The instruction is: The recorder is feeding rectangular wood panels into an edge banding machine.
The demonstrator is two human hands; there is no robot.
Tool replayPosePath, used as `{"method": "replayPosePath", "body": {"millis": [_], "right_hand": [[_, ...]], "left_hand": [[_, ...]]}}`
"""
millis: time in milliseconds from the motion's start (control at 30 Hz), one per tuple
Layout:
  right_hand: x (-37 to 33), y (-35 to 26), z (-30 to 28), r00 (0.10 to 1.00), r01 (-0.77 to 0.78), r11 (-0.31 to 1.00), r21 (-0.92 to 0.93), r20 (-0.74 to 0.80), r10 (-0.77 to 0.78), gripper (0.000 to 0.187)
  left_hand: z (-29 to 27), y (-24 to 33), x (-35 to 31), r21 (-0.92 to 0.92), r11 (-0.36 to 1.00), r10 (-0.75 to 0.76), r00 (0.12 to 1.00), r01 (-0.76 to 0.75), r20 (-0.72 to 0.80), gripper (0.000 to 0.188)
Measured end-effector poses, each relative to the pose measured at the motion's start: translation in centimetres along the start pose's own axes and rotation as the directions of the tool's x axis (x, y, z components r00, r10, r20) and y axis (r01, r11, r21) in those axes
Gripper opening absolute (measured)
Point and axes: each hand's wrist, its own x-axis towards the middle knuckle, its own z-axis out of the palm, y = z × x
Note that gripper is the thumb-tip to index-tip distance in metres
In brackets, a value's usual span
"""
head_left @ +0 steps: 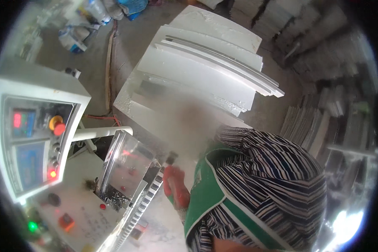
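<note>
Neither of my own hands can be made out in the head view. A co-worker in a striped shirt and green apron bends close in front of me at lower right. The co-worker's reddish hand is beside the toothed metal edge of a machine. Its fingers look curled, near a small dark part; whether it grips that part cannot be told. Bare skin shows at the lower edge, and whose it is stays unclear.
At left stands a control box with a lit screen and a red stop button. A clear cover sits on the machine. Beyond lie stacked white boards with narrow strips on top. More board stacks line the right.
</note>
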Motion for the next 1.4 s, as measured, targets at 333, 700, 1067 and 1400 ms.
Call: {"method": "replayPosePath", "body": {"millis": [333,700,1067,1400], "right_hand": [[0.0,-0.9,0.9,0.999,-0.028,0.999,-0.025,0.042,0.029,0.046],[-2.6,6.0,-11.9,0.542,0.236,0.889,0.393,-0.812,0.215,0.049],[1.7,26.0,-15.2,0.896,-0.318,0.919,0.234,-0.244,0.372,0.036],[-0.7,23.5,-15.9,0.715,-0.373,0.911,0.175,-0.572,0.402,0.031]], "left_hand": [[-2.8,-2.7,-0.2,-0.035,0.999,-0.013,0.983,0.020,0.184,0.062],[-8.7,-4.8,-1.8,-0.133,0.987,-0.054,0.971,0.087,0.233,0.059],[-7.4,-3.7,-4.8,-0.100,0.995,0.038,0.995,-0.028,0.094,0.056],[-5.4,-1.6,-3.0,-0.106,0.992,0.083,0.985,-0.067,0.151,0.055]]}}
